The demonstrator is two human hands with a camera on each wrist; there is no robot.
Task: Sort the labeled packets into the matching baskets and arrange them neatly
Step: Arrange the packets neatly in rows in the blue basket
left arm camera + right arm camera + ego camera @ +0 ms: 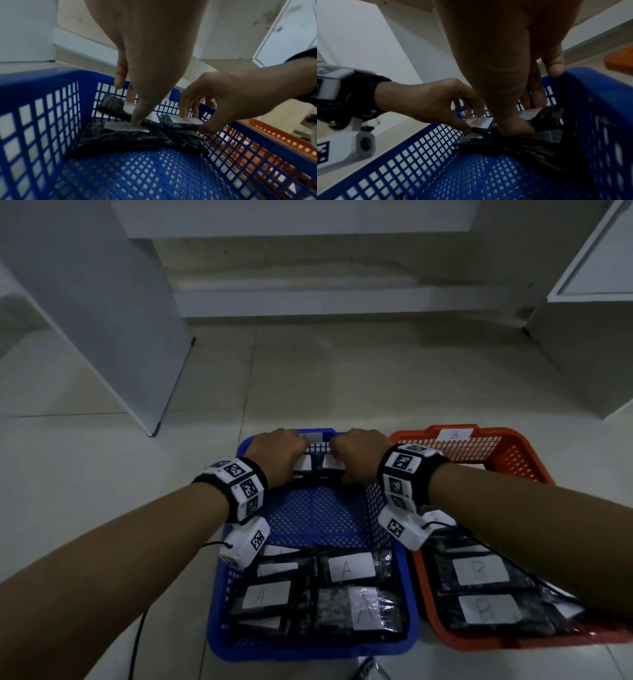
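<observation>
The blue basket holds black packets with white "A" labels at its near end. More black packets are stacked at its far end. My left hand pinches one A-labelled packet there, fingers on top and thumb at its near edge. My right hand pinches the neighbouring black packet the same way; the letter on that label is hidden. In the wrist views the left hand and the right hand work side by side against the far wall.
A red basket marked B touches the blue one on the right and holds B-labelled packets. Both stand on a tiled floor. White cabinet panels rise at the left and right. The blue basket's middle floor is bare.
</observation>
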